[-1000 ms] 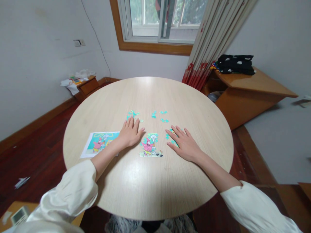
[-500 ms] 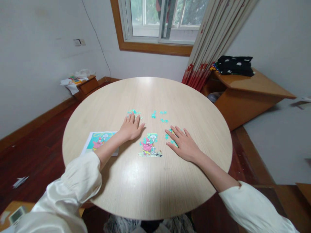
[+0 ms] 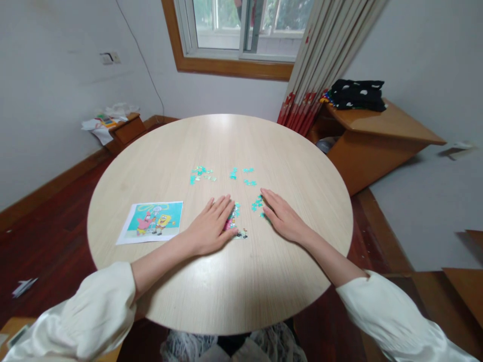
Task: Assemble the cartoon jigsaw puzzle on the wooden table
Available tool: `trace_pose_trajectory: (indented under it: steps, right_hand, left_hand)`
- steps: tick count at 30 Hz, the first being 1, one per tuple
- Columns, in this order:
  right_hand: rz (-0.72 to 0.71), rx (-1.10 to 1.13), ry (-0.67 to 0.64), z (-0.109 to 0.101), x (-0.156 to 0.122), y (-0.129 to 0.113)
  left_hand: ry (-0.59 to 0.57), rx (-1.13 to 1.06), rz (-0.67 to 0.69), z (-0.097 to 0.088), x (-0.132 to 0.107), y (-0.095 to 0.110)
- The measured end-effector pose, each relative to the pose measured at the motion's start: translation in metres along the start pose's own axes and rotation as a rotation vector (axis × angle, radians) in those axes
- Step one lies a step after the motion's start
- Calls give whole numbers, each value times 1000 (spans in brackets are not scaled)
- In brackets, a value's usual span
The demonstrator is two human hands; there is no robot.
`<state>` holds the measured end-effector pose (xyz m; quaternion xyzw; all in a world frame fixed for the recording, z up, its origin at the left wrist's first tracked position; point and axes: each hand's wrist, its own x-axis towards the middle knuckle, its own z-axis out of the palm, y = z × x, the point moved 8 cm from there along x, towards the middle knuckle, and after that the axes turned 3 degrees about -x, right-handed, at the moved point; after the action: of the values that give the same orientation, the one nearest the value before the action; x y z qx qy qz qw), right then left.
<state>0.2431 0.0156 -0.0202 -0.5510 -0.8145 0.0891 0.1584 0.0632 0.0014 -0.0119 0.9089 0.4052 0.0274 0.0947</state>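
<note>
My left hand (image 3: 211, 224) lies flat with fingers stretched out on the partly joined cartoon puzzle (image 3: 237, 221), covering most of it. To its right, my right hand (image 3: 283, 216) also rests flat and open, its fingers over a few loose teal pieces (image 3: 257, 204). More loose teal pieces (image 3: 199, 173) lie farther back near the middle of the round wooden table (image 3: 211, 291). A printed reference picture (image 3: 153, 227) of the cartoon characters lies left of my left hand.
A wooden desk (image 3: 381, 125) with folded black dotted cloth (image 3: 356, 94) stands at the right, beside a striped curtain (image 3: 320, 65). A low cabinet with papers (image 3: 113, 123) sits by the left wall. A window (image 3: 241, 30) is behind the table.
My left hand slid right from beside the reference picture onto the joined puzzle, uncovering the picture. The right hand shifted slightly left. The view tilted a little.
</note>
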Motion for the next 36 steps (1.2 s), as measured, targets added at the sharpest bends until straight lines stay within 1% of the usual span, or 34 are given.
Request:
trace_pose_trajectory:
  steps: [2, 5, 8, 11, 13, 15, 18, 21, 24, 28, 32, 36]
  right_hand:
    - [2, 40, 17, -1, 1, 2]
    - [-2, 102, 30, -2, 6, 2]
    - [-10, 165, 41, -3, 13, 0]
    - [0, 241, 86, -7, 22, 2]
    - [40, 303, 137, -9, 27, 9]
    - [109, 392, 191, -8, 30, 21]
    - [210, 576, 249, -4, 33, 42]
    - [255, 700, 275, 1, 34, 54]
    - [270, 744, 283, 2, 34, 58]
    - [281, 796, 294, 2, 34, 59]
    - [297, 826, 306, 2, 34, 61]
    - [305, 863, 338, 1, 35, 65]
  left_hand:
    - [-33, 0, 9, 8, -5, 8]
    - [-53, 19, -24, 14, -3, 10]
    - [-66, 39, -70, 14, 5, 9]
    - [-56, 63, -102, 10, 12, 12]
    - [-22, 79, -104, 5, 16, 15]
    - [6, 89, -103, 2, 18, 16]
    - [11, 70, -93, -1, 17, 12]
    - [16, 6, -61, -3, 14, 7]
    - [6, -33, -57, -4, 12, 4]
    - [-64, -39, -51, 4, 11, 5]
    - [-49, -27, -19, 6, 11, 5]
    - [-60, -14, -25, 6, 12, 4]
